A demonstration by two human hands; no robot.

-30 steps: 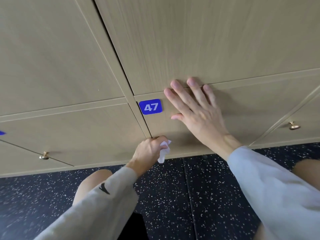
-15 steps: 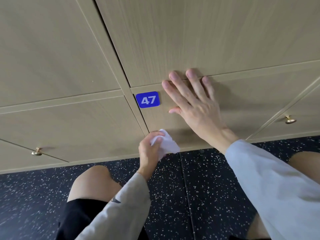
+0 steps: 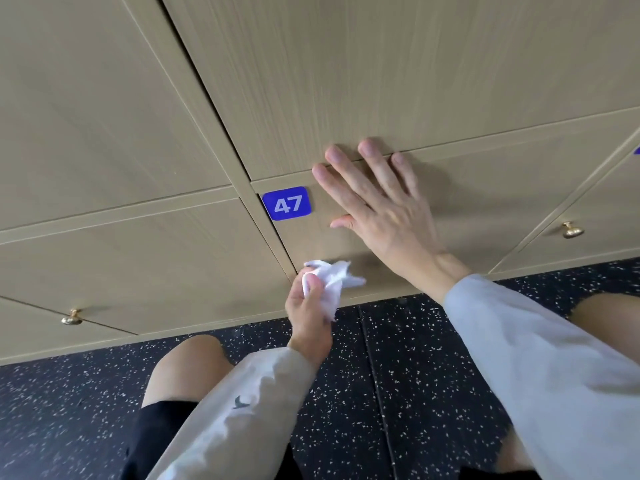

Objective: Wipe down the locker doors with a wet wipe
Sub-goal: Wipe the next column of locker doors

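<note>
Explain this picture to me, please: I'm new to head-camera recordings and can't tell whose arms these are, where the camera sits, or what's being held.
The camera is worn on a person's head and looks forward and down, so both arms are that person's own. There is only this one view. The tan wooden panels are locker doors; the locker door in the middle carries a blue number plate reading 47. Two neighbouring doors have small brass knobs. The dark speckled floor lies below, with the person's bare knees showing.

The right hand lies flat on door 47, fingers straight. The left hand grips a crumpled white wet wipe near that door's lower left corner; I cannot tell whether the wipe touches the door.
</note>
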